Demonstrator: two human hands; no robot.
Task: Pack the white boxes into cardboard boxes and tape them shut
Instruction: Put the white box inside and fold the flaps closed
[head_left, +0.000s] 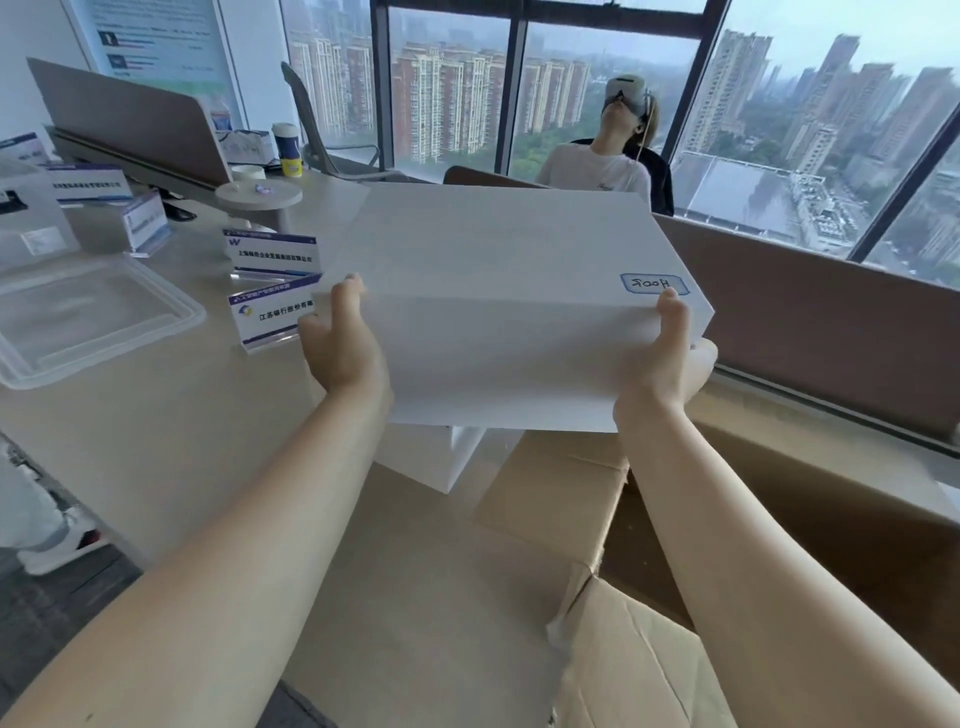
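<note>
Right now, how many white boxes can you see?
2: one white box held up by the left hand and right hand; another box partly hidden beneath it. More may be hidden.

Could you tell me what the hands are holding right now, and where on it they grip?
Both hands hold a white box by its two ends: left hand on the left end, right hand on the right end.

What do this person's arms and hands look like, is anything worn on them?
Both forearms are bare up to the frame's edge: no sleeves, gloves or watch show. The left hand and right hand carry no visible rings or markings.
</note>
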